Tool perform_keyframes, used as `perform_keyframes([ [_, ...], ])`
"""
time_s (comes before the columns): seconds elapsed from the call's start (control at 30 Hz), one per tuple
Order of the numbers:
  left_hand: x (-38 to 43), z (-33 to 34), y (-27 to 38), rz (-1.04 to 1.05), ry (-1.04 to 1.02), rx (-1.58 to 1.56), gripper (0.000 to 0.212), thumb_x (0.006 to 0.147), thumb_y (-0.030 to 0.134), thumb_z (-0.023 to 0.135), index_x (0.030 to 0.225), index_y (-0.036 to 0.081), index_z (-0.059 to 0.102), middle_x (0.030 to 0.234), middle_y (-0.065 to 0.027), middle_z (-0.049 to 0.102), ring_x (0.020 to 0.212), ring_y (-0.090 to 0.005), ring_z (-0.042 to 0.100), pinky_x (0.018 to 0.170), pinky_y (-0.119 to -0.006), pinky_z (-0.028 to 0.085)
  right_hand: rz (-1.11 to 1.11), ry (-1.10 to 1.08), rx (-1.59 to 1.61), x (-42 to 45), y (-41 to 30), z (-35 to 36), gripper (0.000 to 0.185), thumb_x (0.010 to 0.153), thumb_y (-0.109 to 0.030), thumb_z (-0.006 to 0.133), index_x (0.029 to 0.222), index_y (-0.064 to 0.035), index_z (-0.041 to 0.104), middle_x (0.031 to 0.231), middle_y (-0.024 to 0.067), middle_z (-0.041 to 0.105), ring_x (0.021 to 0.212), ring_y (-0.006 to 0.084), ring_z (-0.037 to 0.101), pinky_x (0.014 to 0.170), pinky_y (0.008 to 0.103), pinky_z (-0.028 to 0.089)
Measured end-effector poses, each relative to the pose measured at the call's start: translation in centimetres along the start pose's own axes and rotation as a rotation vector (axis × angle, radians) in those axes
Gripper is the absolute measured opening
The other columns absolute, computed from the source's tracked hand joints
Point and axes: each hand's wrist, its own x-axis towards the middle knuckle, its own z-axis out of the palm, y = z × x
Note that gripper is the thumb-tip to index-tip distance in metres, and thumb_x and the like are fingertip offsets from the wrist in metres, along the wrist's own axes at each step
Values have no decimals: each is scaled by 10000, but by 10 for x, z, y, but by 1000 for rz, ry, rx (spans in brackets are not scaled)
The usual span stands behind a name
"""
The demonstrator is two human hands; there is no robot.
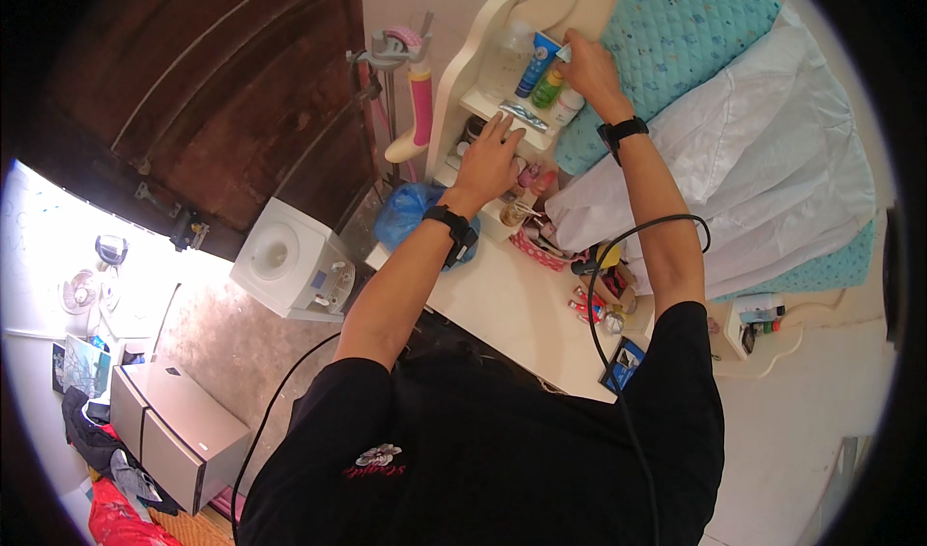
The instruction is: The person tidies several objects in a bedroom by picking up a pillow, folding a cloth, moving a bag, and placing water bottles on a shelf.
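My left hand (490, 162) lies at the edge of a cream shelf (474, 106), its fingertips near a silvery blister-like strip (523, 116); whether it touches the strip is unclear. At the shelf's right end, my right hand (590, 75) has its fingers curled around a small pale item (564, 53), mostly hidden. Beside that hand stand a blue tube (536, 66), a green bottle with a yellow cap (547, 90) and a white container (567, 106). A clear plastic bottle (508, 50) stands at the shelf's left side. Small cosmetic containers (529, 174) sit on the lower shelf.
Below the shelves, a red polka-dot pouch (539, 250) and several small items rest on the cream tabletop (500, 307). A blue plastic bag (405, 216) is at its left. White fabric (753, 140) hangs over a turquoise quilted cloth (688, 32). A black cable (595, 285) crosses my right arm.
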Motion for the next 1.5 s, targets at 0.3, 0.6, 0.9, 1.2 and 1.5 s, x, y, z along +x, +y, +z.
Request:
perform_keyframes([
  [0.3, 0, -1, 3, -4, -11, 22, 529, 841, 91, 675, 1357, 88, 558, 1528, -191, 458, 1478, -372, 352, 1083, -505, 478, -9, 35, -44, -6, -7, -11, 311, 841, -186, 769, 1076, -49, 618, 980, 218, 725, 938, 431, 699, 789, 516, 558],
  [0.6, -1, 0, 2, -7, -33, 46, 548, 841, 88, 665, 1375, 95, 541, 1556, -180, 423, 1493, -365, 329, 1078, -509, 483, -13, 168, 5, 8, -14, -4, 266, 848, -194, 735, 1086, -92, 675, 921, 226, 725, 883, 435, 703, 771, 524, 559],
  [0.9, -2, 0, 4, -40, -61, 58, 549, 849, 86, 661, 1382, 107, 535, 1563, -163, 415, 1502, -357, 311, 1064, -533, 488, -18, 136, 29, 10, -18, -7, 252, 860, -195, 739, 1088, -110, 672, 958, 178, 736, 926, 410, 694, 789, 495, 549],
  [1.2, -2, -2, 3, -33, -59, 64, 541, 850, 86, 662, 1377, 106, 537, 1560, -158, 417, 1499, -352, 316, 1054, -536, 498, -51, 226, 95, 6, -6, -5, 277, 863, -201, 752, 1109, -110, 664, 936, 175, 736, 901, 394, 705, 773, 486, 553],
  [1.5, -2, -2, 5, -10, -41, 76, 550, 829, 68, 673, 1365, 103, 550, 1557, -154, 418, 1491, -346, 330, 1027, -507, 527, 12, 196, 97, -2, 6, -8, 286, 855, -220, 760, 1096, -96, 670, 943, 197, 735, 896, 402, 709, 783, 490, 568],
])
